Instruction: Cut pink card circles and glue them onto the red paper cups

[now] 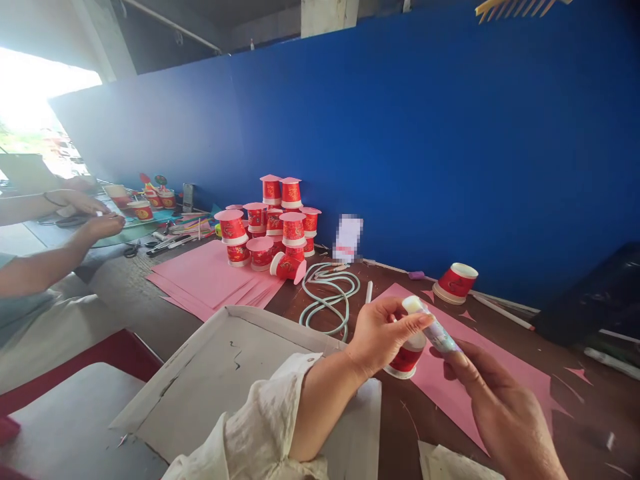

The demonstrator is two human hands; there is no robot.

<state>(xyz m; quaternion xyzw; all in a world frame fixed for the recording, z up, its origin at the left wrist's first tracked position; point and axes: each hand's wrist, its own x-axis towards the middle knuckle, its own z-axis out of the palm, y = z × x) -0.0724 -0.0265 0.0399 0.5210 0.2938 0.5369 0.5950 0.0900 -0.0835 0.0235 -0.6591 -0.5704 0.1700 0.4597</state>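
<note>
Sleeve (pixel 260 420), right fingers (pixel 467 377) around tube (pixel 440 335), left fingers (pixel 413 325) pinching tip (pixel 414 305)

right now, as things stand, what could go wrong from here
The red cup near the left hand could be knocked over. The patterned tube, tilted in the right hand, might slip. The stacked cups could topple if bumped; one cup in front lies on its side.

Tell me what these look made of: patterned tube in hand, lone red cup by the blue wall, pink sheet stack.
Patterned tube: probably smooth plastic; straight body, slight sheen.
Lone red cup: likely paper, perhaps coated; printed side, pale rim.
Pink sheet stack: matte paper or thin card; flat, thin layered edges, no gloss. Can't tell which.
</note>
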